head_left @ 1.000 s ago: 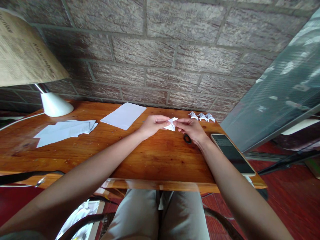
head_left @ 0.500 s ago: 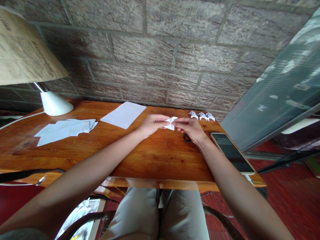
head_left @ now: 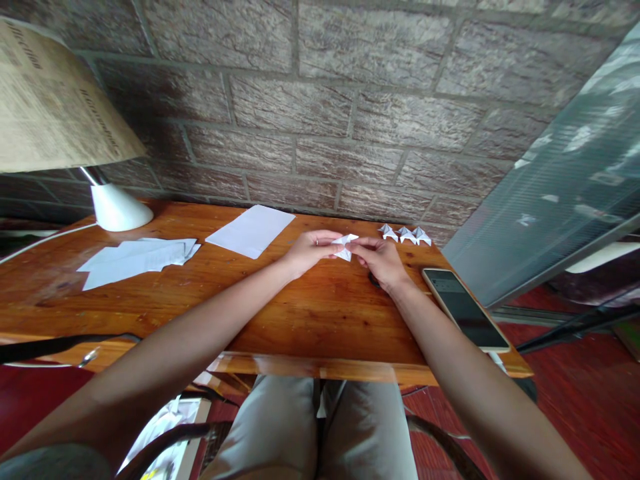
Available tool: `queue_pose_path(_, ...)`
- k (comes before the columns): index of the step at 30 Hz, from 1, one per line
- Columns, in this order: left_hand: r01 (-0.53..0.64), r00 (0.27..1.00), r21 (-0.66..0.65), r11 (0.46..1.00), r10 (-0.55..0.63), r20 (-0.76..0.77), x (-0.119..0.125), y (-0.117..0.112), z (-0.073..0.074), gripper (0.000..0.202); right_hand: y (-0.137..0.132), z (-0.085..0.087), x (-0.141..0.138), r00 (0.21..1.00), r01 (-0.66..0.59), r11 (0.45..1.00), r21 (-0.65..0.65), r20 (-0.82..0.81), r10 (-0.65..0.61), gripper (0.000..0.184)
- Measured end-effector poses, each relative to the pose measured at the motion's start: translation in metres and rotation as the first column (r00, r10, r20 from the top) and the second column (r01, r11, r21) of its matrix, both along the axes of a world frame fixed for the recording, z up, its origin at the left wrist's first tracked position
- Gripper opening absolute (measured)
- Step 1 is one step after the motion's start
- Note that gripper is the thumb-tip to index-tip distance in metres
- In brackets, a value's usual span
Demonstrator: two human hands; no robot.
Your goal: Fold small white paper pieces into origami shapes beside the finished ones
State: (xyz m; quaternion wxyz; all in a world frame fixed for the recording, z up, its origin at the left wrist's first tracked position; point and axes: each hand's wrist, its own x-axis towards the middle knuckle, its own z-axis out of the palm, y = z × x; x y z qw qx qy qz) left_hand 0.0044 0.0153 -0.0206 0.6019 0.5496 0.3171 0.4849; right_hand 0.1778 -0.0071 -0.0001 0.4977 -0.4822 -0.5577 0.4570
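Note:
A small folded white paper piece (head_left: 345,247) is pinched between both my hands just above the wooden table (head_left: 310,313). My left hand (head_left: 311,251), with a ring on one finger, grips its left side with closed fingers. From the right, my right hand (head_left: 380,259) pinches the other side. Three finished folded paper shapes (head_left: 406,234) sit in a row near the wall, just beyond my right hand. A small dark object lies mostly hidden under my right wrist.
A flat white sheet (head_left: 251,230) lies left of my hands, and a spread of white papers (head_left: 137,258) further left. A lamp with a white base (head_left: 120,207) stands at the far left. A phone (head_left: 465,308) lies at the table's right edge. Brick wall behind.
Both hands keep their pinch on the folded paper, and the fingers have shifted slightly on it. The view has drifted a little.

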Motion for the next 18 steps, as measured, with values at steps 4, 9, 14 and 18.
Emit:
queue_pose_path(4, 0.043, 0.998, 0.002, 0.999, -0.043, 0.039, 0.0005, 0.0015, -0.0023, 0.049, -0.0005, 0.0011, -0.0002, 1.0, -0.005, 1.0, 0.009, -0.001, 0.005, 0.041)
queue_pose_path(9, 0.008, 0.998, -0.021, 1.0, -0.007, 0.063, 0.0017, -0.0005, -0.0039, 0.049, 0.0003, -0.0022, -0.0015, 1.0, -0.019, 1.0, 0.013, 0.013, 0.019, 0.046)
queue_pose_path(14, -0.057, 0.993, -0.093, 0.994, 0.066, 0.099, 0.0056, -0.0024, -0.0012, 0.047, 0.0011, -0.0052, -0.0023, 1.0, -0.029, 0.999, 0.029, -0.006, 0.029, 0.048)
queue_pose_path(18, -0.075, 0.981, -0.132, 0.988, 0.097, 0.167, 0.004, 0.001, 0.0022, 0.048, 0.0007, -0.0042, -0.0024, 0.999, 0.001, 1.0, -0.004, -0.047, -0.001, 0.048)
